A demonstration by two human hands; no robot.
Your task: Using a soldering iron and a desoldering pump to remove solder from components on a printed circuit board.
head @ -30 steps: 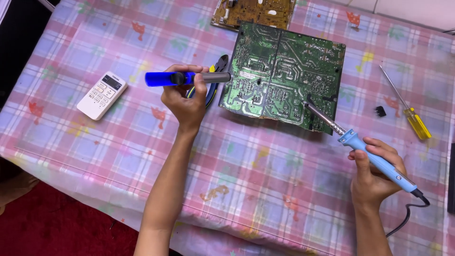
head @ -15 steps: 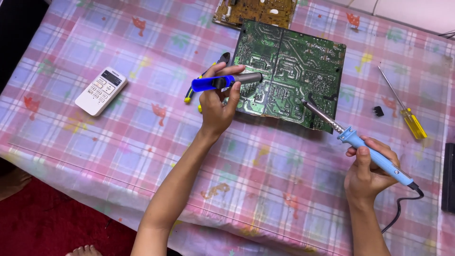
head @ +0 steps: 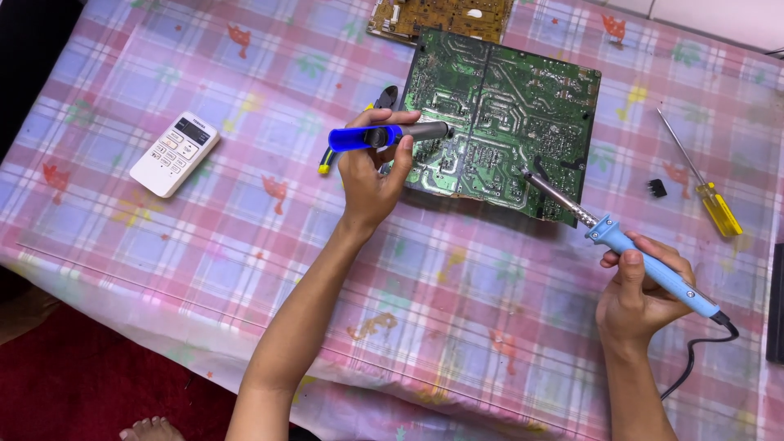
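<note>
Green circuit board (head: 498, 122) solder-side up, left hand (head: 371, 175) clasping blue desoldering pump (head: 384, 135), right hand (head: 641, 298) gripping soldering iron (head: 645, 265) — tip on board.

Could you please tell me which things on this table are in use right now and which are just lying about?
In use: desoldering pump in left hand, soldering iron in right hand, green circuit board.
Lying about: remote control, screwdriver, pliers, brown board.

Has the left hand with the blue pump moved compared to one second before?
Yes. The left hand carried the blue desoldering pump rightward, over the green circuit board's left edge.
</note>
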